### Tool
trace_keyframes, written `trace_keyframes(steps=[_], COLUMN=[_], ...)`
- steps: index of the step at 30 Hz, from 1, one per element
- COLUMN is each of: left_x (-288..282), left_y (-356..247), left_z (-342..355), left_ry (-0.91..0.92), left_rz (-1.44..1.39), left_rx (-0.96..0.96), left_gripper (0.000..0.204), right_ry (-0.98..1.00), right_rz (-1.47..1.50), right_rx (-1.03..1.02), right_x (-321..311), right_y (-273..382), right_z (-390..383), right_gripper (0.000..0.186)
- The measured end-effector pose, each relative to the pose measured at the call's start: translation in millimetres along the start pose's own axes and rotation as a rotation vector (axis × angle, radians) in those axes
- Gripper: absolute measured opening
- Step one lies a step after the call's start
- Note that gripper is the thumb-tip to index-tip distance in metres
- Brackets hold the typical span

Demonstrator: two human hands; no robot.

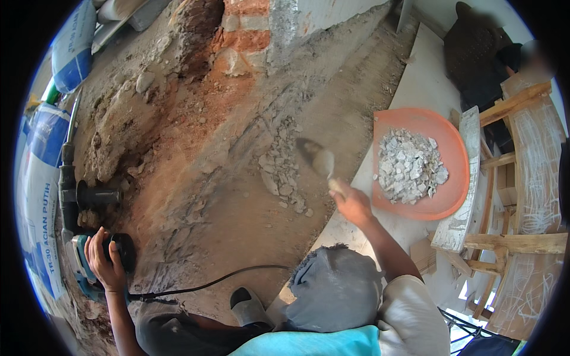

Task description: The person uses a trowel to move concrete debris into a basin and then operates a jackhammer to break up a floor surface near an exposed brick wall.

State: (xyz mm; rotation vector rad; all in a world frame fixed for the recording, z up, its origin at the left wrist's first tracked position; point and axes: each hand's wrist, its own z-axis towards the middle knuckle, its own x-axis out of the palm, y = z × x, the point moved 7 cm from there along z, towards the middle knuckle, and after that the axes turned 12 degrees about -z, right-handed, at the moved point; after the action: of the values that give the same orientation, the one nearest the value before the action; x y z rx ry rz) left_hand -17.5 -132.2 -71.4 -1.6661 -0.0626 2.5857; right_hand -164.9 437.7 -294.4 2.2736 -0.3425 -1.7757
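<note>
Orange plastic forms a wide tub [460, 157] on the right side of the scene, with a heap of grey rubble [412, 166] in its middle. Left of the tub, the right hand [354, 206] has its fingers closed around the handle of a trowel [323, 161]. The trowel's blade points far and left over the dusty floor [243, 237]; it is blurred, and whether it touches the floor I cannot tell. Just left of the blade, loose broken pieces [282, 172] lie on the floor in a long strip.

At the near left, the left hand [107, 264] rests on the body of a power drill [68, 202], fingers spread over it; whether they grip it firmly I cannot tell. The drill's metal bit [75, 113] points far, and a black cable [219, 279] runs from the near end toward the right.

Blue and white bags [44, 207] stand along the left edge, beyond the drill. A broken brick wall [246, 24] shows at the far side. Right of the tub lies a grey board [469, 148], with a wooden frame [516, 243] farther right. Another person [475, 59] is at the far right.
</note>
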Motion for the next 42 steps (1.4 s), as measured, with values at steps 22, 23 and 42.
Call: trace_keyframes(steps=[22,23,42], left_x=[0,2,3], left_y=[3,4,3], left_z=[-2,-1,-1], left_ry=[-0.015,-0.014,0.006], left_rz=[0.007,0.004,0.050], left_rx=[0.003,-0.001,0.012], left_gripper=[0.038,0.038,0.040], right_ry=[-0.258,-0.219,-0.100], right_rz=[-0.168,-0.181,0.550], right_rx=[-0.090,-0.089,0.328], right_x=[-16,-12,80], right_y=[9,15,-31], right_z=[61,70,-28], right_gripper=[0.045,0.044,0.041])
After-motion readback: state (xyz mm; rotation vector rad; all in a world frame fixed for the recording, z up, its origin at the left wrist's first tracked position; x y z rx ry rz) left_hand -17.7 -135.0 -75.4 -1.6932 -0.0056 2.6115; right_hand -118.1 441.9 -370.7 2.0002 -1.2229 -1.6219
